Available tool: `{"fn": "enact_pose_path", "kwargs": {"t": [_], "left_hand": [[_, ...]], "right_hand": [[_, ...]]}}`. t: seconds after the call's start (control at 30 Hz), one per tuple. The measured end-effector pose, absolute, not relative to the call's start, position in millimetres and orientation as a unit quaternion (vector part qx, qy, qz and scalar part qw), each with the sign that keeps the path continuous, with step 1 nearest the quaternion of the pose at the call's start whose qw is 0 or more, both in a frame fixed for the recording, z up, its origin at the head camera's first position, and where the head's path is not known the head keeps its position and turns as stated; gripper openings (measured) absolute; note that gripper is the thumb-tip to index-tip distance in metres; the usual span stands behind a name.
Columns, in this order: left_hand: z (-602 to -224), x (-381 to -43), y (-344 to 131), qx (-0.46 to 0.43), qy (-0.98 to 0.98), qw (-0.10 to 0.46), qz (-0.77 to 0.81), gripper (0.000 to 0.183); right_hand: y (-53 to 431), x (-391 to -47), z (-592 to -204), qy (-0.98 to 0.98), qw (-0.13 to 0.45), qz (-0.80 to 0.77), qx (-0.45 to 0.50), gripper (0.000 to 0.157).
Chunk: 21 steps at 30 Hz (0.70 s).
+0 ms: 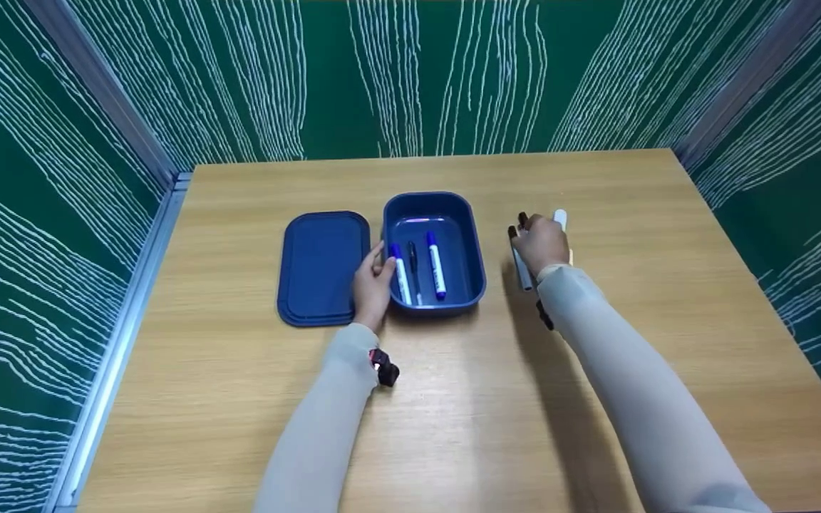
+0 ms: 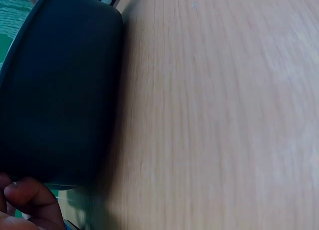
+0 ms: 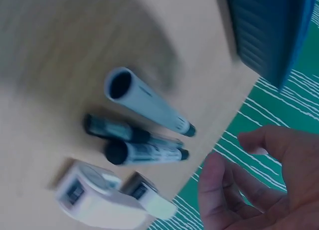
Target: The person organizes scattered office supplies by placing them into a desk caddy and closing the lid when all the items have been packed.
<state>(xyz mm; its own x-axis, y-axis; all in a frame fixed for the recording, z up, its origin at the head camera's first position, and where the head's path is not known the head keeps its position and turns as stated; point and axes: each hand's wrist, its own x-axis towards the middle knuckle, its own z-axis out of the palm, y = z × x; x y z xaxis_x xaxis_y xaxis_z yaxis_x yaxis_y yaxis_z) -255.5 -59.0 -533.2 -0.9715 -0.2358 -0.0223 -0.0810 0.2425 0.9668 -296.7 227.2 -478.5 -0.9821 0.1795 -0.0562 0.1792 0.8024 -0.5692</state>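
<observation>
An open blue box (image 1: 469,260) holds two white markers with blue caps (image 1: 436,263) and a slim black pen (image 1: 413,256). My left hand (image 1: 371,288) rests against its left side, fingertips at the wall. In the left wrist view, bent fingers (image 2: 35,197) show right at the box's (image 2: 60,90) lower corner. To the right of the box, my right hand (image 1: 543,242) reaches over several markers, thumb and fingers apart. The right wrist view shows a thick white marker (image 3: 149,103) and two darker-capped pens (image 3: 149,152) beyond the fingers, with nothing between the fingertips.
A blue lid (image 1: 325,267) lies flat left of the box, beside the left hand. Beside the markers lie a white rounded item (image 3: 94,190) and a smaller pale block with a dark band (image 3: 149,197). Green walls with white lines enclose the wooden table (image 1: 439,413).
</observation>
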Motion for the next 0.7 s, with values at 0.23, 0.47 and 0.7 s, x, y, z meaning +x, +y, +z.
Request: {"fn": "enact_pose_path", "kwargs": {"t": [0.23,0.47,0.7], "left_hand": [[-533.7,-256.4,-59.5,0.107,-0.784,0.052,-0.609,0.044],[-533.0,-256.4,-60.4,0.106,-0.791,0.052,-0.601,0.044],[-532.7,-255.8,-60.2,0.102,-0.789,0.054,-0.603,0.044]], "right_hand": [[224.9,-295.1,-498.8,-0.955,-0.015,0.278,-0.097,0.013],[221.6,-292.8,-506.8,-0.965,-0.021,0.246,-0.089,0.014],[219.6,-292.9,-510.5,-0.969,-0.012,0.227,-0.092,0.011]]}}
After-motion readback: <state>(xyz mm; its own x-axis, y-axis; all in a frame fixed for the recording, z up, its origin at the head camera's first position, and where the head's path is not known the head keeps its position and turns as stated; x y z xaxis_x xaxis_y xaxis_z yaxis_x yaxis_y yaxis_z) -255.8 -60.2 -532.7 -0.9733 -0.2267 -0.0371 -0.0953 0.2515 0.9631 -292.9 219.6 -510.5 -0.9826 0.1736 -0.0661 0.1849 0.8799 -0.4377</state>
